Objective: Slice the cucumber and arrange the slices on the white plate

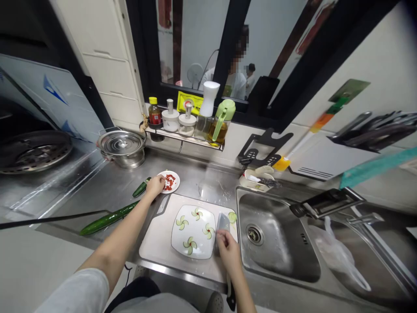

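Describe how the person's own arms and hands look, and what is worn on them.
Both forearms are bare. The left hand and right hand wear no gloves, and no rings, watch or bracelet can be made out. The left arm carries a light grey sleeve that ends about the elbow. No sleeve shows on the right arm within the picture. The fingers look slim, without visible markings.

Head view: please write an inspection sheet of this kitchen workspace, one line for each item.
Surface: steel counter with white cutting board.
Job's things: square plate bearing four cucumber pinwheels; small dish of red pieces.
Clutter: two cucumbers, lidded pot, condiment shelf, plastic bag.
Hands: left hand touches the small dish; right hand holds a knife.
Cables: nothing seen.
Surroundings: sink, stove, window, knife rack.
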Demonstrator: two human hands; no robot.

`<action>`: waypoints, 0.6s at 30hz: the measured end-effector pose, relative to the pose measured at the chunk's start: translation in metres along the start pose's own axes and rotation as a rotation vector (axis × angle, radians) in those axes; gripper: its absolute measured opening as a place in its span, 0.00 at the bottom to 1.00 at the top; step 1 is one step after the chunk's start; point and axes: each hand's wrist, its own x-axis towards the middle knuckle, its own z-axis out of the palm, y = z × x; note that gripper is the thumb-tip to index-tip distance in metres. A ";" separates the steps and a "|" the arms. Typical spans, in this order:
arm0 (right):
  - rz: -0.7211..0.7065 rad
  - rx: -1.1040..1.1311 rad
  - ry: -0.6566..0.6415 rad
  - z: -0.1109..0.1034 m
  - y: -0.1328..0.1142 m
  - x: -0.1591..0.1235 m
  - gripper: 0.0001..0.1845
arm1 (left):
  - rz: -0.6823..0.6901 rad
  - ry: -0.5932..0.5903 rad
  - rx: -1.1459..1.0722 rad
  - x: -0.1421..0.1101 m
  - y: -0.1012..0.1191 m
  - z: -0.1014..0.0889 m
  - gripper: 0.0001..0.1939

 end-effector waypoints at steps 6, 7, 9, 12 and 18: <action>-0.004 -0.024 -0.035 0.006 0.001 0.002 0.23 | 0.098 -0.042 0.057 0.024 0.003 0.006 0.18; -0.007 -0.021 -0.040 0.006 0.000 0.003 0.23 | 0.126 -0.050 0.061 0.027 0.004 0.007 0.18; -0.010 -0.018 -0.050 0.007 -0.001 0.003 0.23 | 0.178 -0.070 0.065 0.032 0.004 0.009 0.18; -0.007 -0.022 -0.062 0.008 -0.003 0.005 0.23 | 0.223 -0.098 0.071 0.038 0.003 0.013 0.17; -0.010 -0.035 -0.081 0.010 -0.004 0.007 0.22 | 0.222 -0.109 0.034 0.045 -0.003 0.021 0.10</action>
